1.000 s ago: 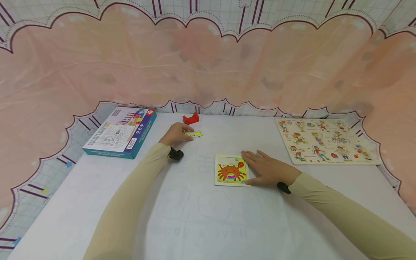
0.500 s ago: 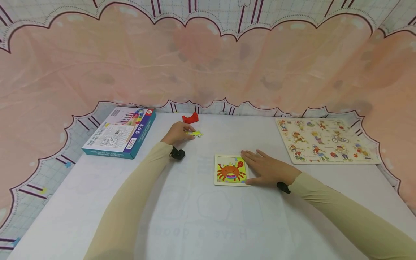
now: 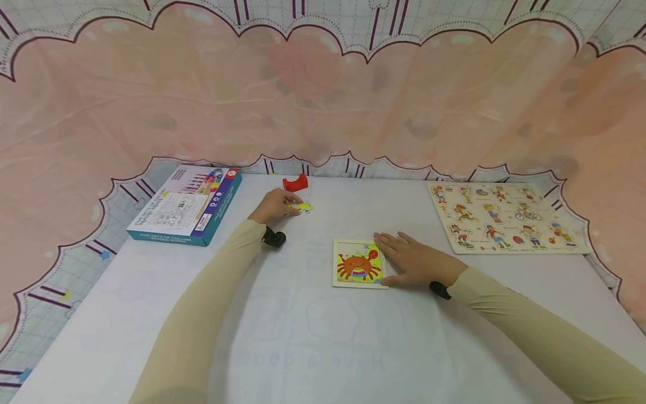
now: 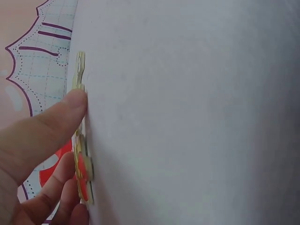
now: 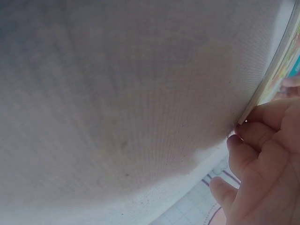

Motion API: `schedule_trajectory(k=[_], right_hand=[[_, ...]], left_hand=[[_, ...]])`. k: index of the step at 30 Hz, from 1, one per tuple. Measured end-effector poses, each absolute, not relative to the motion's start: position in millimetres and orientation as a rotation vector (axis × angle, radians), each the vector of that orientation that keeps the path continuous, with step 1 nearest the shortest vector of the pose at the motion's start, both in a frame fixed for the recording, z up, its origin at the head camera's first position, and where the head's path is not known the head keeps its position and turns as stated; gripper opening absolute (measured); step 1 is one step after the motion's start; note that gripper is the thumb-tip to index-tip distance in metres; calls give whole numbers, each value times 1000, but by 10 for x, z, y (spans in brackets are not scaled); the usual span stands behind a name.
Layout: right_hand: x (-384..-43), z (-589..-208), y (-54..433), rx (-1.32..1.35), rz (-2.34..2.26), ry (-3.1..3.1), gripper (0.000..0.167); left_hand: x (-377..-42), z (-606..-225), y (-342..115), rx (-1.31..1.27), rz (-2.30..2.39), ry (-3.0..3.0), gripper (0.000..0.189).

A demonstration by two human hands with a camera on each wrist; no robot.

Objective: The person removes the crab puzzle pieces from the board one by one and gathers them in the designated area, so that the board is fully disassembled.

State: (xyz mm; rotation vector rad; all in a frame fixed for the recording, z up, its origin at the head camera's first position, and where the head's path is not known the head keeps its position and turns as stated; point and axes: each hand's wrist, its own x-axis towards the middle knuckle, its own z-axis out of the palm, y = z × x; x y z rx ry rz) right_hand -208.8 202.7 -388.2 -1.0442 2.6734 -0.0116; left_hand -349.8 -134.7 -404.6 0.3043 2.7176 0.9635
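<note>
My left hand (image 3: pixel 275 206) is low over the far middle of the table. Its thumb and fingers pinch a thin yellow puzzle piece (image 3: pixel 304 207), partly covered by the hand. In the left wrist view the yellow puzzle piece (image 4: pixel 80 70) is seen nearly edge-on, with a red patch lower down, and the thumb lies across it. A square wooden crab puzzle (image 3: pixel 359 268) lies flat in the middle. Along its right edge rests my right hand (image 3: pixel 421 262), fingers extended, thumb at the near corner. The right wrist view shows this hand (image 5: pixel 265 154) touching the puzzle's edge (image 5: pixel 262 89).
Just beyond the left hand lies a red curved piece (image 3: pixel 295 182). A boxed set (image 3: pixel 187 205) with teal sides is at the back left. A wooden puzzle board (image 3: pixel 507 220) with several children figures lies at the back right. A patterned cloth (image 3: pixel 328 101) hangs behind the table.
My left hand slid slightly right over the yellow puzzle piece, covering more of it, then came back a little. The right hand and the crab puzzle stay in place.
</note>
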Motion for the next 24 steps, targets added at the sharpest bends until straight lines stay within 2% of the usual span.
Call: schedule_trajectory(k=[14,24], right_hand=[[-2084,-3875,2021,-1029,-6,2672,93],[-2092,-3879,2021,-1016,-3,2663,93]], left_hand=[[-3497,-4031,-1363,308,964,2722,32],[-3406,-3898,-1310,304,971,2727,37]])
